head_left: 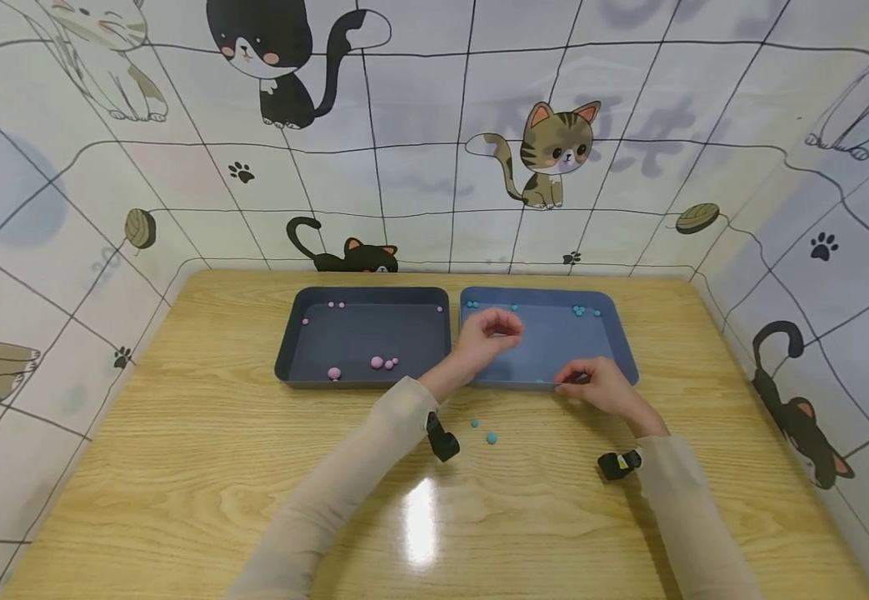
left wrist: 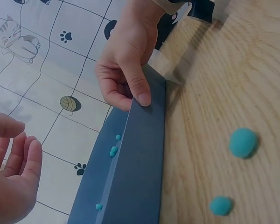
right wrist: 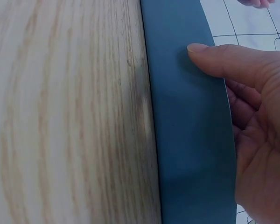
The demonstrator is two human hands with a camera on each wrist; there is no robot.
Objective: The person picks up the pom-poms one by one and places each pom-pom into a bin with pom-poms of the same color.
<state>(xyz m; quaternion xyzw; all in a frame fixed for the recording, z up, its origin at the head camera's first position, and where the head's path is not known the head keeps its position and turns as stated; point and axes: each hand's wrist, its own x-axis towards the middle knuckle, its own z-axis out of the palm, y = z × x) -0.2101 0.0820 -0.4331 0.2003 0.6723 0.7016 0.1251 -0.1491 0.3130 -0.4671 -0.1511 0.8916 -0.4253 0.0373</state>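
Note:
My right hand (head_left: 605,387) grips the near wall of a blue tray (head_left: 539,337). In the right wrist view the thumb (right wrist: 219,58) presses the wall's outside while the other fingers reach inside. Over the tray's left part hovers my left hand (head_left: 479,340), its fingers loosely curved and nothing visible between thumb and fingertips. Small turquoise balls (head_left: 578,311) lie along the tray's far side, some clustered. On the wooden table in front of the tray are a larger turquoise ball (left wrist: 243,143) and a smaller turquoise ball (left wrist: 221,205).
Left of the blue tray stands a dark grey tray (head_left: 367,329) holding several pink balls (head_left: 377,362) of different sizes. Both trays sit near the back of the wooden table (head_left: 202,467), close to a cat-patterned wall covering (head_left: 419,183).

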